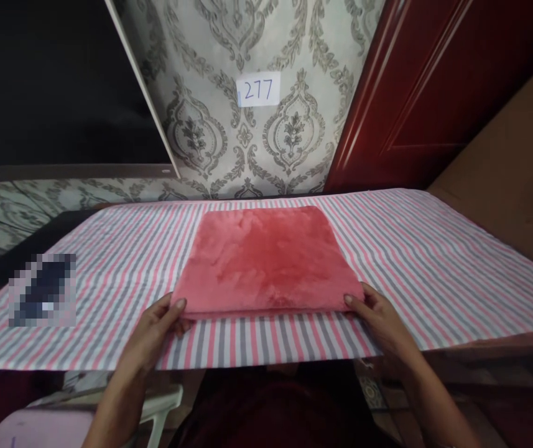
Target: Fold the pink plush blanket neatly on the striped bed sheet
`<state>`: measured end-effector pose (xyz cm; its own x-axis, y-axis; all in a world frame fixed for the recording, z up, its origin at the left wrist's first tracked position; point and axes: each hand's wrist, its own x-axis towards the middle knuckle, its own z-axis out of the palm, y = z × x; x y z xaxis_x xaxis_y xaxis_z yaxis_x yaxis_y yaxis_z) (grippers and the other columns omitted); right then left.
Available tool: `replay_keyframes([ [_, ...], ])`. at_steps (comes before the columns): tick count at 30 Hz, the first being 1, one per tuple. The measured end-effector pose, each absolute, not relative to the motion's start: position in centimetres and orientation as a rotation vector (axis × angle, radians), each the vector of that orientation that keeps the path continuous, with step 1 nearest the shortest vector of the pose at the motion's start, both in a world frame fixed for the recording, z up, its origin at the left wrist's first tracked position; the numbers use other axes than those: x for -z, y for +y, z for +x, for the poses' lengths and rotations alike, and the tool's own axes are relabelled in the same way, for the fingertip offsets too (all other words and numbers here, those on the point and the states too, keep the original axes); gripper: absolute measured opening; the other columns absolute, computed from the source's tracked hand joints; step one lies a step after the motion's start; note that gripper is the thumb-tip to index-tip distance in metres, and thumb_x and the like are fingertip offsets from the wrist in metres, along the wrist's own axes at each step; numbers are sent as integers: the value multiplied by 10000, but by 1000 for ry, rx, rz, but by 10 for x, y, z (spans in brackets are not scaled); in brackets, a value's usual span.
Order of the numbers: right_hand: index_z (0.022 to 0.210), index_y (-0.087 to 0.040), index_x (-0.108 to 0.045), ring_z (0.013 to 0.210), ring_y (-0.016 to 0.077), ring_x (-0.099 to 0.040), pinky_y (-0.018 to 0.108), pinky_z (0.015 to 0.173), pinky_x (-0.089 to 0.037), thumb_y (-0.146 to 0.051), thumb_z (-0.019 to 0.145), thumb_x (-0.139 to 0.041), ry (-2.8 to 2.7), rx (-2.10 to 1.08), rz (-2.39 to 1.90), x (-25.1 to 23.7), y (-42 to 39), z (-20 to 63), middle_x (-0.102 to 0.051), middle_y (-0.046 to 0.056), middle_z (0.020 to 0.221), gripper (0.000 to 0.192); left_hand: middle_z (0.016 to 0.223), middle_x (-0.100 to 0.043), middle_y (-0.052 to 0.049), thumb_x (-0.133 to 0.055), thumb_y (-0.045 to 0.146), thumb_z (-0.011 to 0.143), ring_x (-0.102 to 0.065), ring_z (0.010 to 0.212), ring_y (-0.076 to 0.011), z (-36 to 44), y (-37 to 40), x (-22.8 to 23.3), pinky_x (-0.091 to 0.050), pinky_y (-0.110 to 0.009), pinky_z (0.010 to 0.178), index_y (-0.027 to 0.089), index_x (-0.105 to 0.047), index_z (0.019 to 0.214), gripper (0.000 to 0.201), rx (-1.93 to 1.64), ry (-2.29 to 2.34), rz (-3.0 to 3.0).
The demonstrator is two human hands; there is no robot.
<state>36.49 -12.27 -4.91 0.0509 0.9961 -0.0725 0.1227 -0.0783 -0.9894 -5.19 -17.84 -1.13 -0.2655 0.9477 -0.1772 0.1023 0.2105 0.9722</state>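
Observation:
A coral-pink plush cloth (266, 261), folded into a flat, layered rectangle, lies in the middle of the striped tablecloth (126, 267). At its near left corner, my left hand (157, 326) pinches the edge, thumb on top and fingers partly hidden beneath. My right hand (378, 314) grips the near right corner in the same way, its fingertips out of sight under the fold. Between the hands, the front edge of the cloth runs nearly straight, and its layers show there.
A blurred dark object (45, 289) lies on the table's left side. Behind stand a black screen (61, 87) and a patterned wall with a paper marked 277 (259, 89). A red panelled door (401, 93) and a brown board (509, 168) bound the right. A pale chair (161, 401) is below left.

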Motion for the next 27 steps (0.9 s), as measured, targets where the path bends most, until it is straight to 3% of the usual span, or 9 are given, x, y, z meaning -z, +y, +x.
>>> replay_keyframes([
  [7, 942, -219, -685, 852, 280, -652, 358, 743, -519, -580, 690, -745, -1212, -1118, -1399, 47, -126, 361, -725, 71, 918, 445, 512, -600, 9, -783, 564, 664, -480, 459, -116, -54, -180, 16, -391, -227, 491, 185, -608, 741, 424, -1220, 1553, 972],
  [12, 1009, -217, -709, 910, 298, -674, 376, 776, -541, -624, 713, -741, -1254, -1193, -1351, 44, -125, 366, -741, 91, 992, 505, 548, -654, -34, -743, 699, 643, -535, 465, -152, -52, -179, 3, -420, -253, 486, 182, -637, 843, 564, -1114, 1586, 997],
  [15, 1088, -225, -723, 953, 319, -687, 396, 757, -563, -666, 739, -705, -1225, -1240, -1353, 41, -123, 365, -744, 103, 1070, 563, 490, -624, -44, -668, 800, 636, -518, 423, -163, -46, -174, 3, -382, -255, 442, 188, -621, 771, 628, -1070, 1682, 1033],
  [18, 1067, -208, -745, 974, 340, -692, 423, 804, -565, -666, 711, -724, -1253, -1183, -1391, 38, -122, 360, -758, 108, 1023, 581, 405, -545, -18, -632, 823, 633, -446, 377, -141, -41, -168, 13, -316, -239, 408, 202, -574, 651, 624, -1149, 1828, 1070],
  [22, 958, -194, -772, 953, 352, -695, 444, 840, -557, -656, 671, -729, -1265, -1083, -1454, 40, -120, 357, -768, 110, 920, 545, 392, -508, 9, -645, 781, 657, -389, 361, -116, -41, -169, 24, -271, -224, 396, 206, -551, 628, 583, -1241, 1827, 981],
  [27, 920, -214, -776, 978, 368, -699, 469, 884, -554, -664, 635, -737, -1230, -1118, -1457, 41, -119, 359, -772, 113, 947, 534, 415, -505, 24, -672, 707, 709, -389, 382, -110, -48, -174, 21, -270, -218, 407, 195, -592, 693, 519, -1223, 1702, 1009],
])
